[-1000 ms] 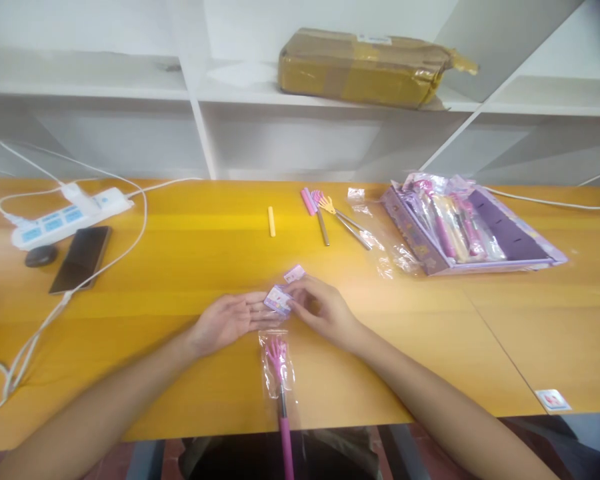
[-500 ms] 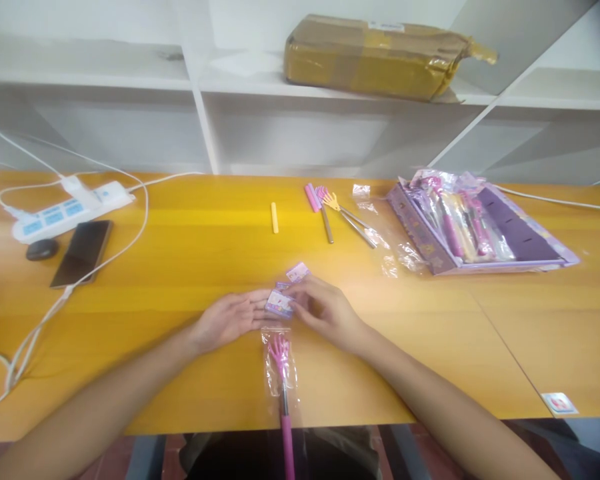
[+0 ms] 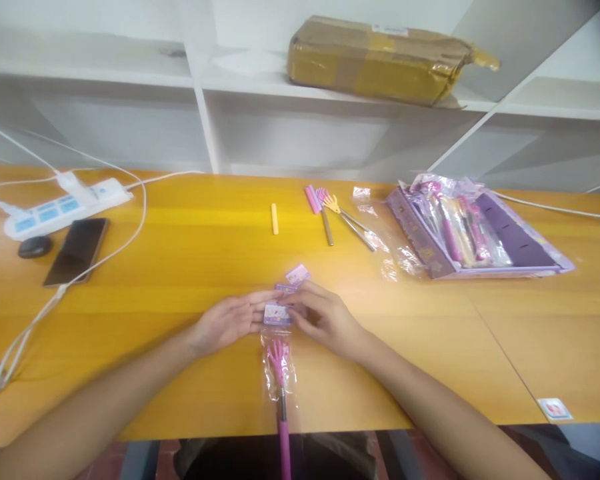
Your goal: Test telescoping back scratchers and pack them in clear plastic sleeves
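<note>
My right hand (image 3: 330,320) pinches the right edge of a small purple and white printed card (image 3: 277,314). Beneath and beside that card, my left hand (image 3: 230,323) lies with its fingers stretched out, the tips partly hidden behind it. Just beyond the fingers lies another printed card (image 3: 297,274), with part of a purple card (image 3: 285,289) between the two. Nearer to me, a pink hand-shaped back scratcher (image 3: 280,360) in a clear plastic sleeve points away, its handle reaching past the table edge.
Loose back scratchers (image 3: 333,205), a yellow tube (image 3: 275,219) and clear wrappers (image 3: 409,260) lie farther back. A purple display box (image 3: 520,270) holds several packed scratchers. At left are a power strip (image 3: 65,210), a phone (image 3: 77,251) and cables. A taped carton (image 3: 380,60) sits on the shelf.
The held card has turned to lie more level and shifted slightly toward me. Both hands stay close together around it. The view has shifted a little.
</note>
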Demonstrator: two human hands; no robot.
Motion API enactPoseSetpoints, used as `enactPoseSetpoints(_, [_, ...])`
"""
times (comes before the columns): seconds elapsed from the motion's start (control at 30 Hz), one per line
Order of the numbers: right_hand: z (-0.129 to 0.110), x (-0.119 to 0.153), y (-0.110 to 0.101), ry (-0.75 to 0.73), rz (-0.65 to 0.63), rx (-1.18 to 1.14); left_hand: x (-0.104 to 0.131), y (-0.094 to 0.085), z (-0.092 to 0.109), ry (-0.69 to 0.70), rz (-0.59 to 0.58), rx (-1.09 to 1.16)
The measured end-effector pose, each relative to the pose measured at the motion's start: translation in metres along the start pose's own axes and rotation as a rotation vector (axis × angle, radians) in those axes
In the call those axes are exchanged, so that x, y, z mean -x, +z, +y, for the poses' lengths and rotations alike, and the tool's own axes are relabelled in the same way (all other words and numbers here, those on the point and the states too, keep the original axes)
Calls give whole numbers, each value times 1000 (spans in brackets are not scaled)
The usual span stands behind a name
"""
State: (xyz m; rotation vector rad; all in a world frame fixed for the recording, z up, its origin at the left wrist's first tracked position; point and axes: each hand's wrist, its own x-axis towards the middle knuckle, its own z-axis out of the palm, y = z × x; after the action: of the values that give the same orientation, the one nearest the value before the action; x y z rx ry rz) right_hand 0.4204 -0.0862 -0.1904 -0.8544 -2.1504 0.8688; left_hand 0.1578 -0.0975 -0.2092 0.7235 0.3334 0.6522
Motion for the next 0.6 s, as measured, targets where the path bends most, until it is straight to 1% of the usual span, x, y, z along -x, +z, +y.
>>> enactPoseSetpoints(0.27, [-1, 1, 0, -1, -34, -9, 0, 2, 0, -17, 9, 5])
enactPoseSetpoints(0.43, [-3, 1, -1, -12, -22, -10, 0, 4, 3, -17, 11, -14])
enactPoseSetpoints(0.6, [-3, 4, 0, 23, -60, -21, 0, 6, 6, -11, -7, -39])
